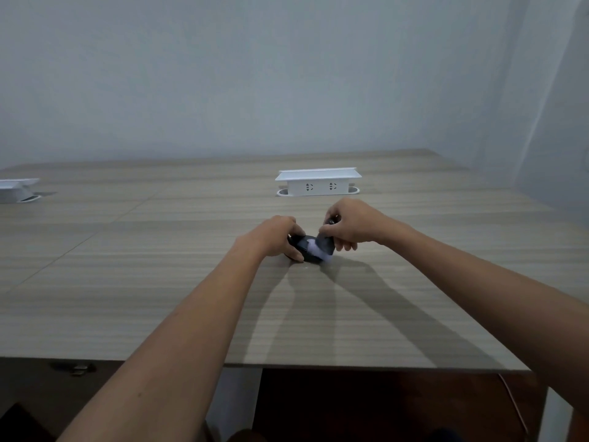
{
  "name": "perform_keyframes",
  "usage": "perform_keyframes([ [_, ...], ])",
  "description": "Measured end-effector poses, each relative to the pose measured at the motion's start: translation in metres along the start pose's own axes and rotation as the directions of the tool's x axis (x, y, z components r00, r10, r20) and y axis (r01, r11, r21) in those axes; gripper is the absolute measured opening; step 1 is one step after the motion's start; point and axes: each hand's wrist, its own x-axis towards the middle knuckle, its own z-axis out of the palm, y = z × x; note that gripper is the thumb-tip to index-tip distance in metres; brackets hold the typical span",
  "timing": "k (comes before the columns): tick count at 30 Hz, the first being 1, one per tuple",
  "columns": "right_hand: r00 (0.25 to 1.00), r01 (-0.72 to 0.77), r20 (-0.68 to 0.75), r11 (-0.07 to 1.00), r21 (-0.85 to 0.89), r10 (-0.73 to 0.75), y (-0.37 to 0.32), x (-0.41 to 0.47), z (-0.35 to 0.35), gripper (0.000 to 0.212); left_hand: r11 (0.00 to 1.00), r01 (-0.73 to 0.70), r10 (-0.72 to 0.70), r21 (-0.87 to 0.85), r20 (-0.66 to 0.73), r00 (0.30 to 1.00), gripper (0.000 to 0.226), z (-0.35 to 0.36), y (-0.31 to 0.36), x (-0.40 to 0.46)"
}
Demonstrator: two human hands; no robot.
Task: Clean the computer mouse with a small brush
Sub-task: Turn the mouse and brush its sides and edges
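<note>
Currently, brushing is in progress. The computer mouse [302, 248] rests on the worktop [159, 282], mid-surface, steadied by the left hand [280, 237], grip closed around its far side. The right hand [347, 224], arched above, pinches the small brush [323, 247], pale bristles touching the mouse's near end. Next move, as judged: short strokes, mouse kept braced. Both forearms extend forward.

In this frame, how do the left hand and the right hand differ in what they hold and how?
The left hand lies low on the wood-grain table, steadying the black computer mouse from the side; the right hand is raised, its grip closed on the dark small brush, whose pale bristles point down onto the mouse. Both work at the mouse.
</note>
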Motion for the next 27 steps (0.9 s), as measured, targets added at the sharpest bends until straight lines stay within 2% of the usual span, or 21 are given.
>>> perform_keyframes([
  [3,0.999,-0.032,0.006,0.996,-0.088,0.032,0.01,-0.001,-0.004,0.02,1.0,-0.005,0.005,-0.003,-0.025,1.0,0.062,0.002,0.0,-0.002],
  [13,0.957,0.028,-0.291,0.997,0.069,-0.007,0.033,-0.022,0.002,0.015,1.0,0.024,-0.024,-0.011,-0.075,0.997,0.035,0.017,0.004,-0.006],
  [22,0.892,0.003,-0.448,0.993,0.115,0.049,0.06,-0.037,0.017,0.023,0.993,0.096,-0.105,-0.064,-0.153,0.983,0.033,0.026,0.013,-0.016],
  [27,0.882,-0.011,-0.464,0.986,0.164,0.087,0.071,-0.046,0.022,0.033,0.982,0.126,-0.157,-0.142,-0.241,0.958,0.039,0.033,0.017,-0.02],
])
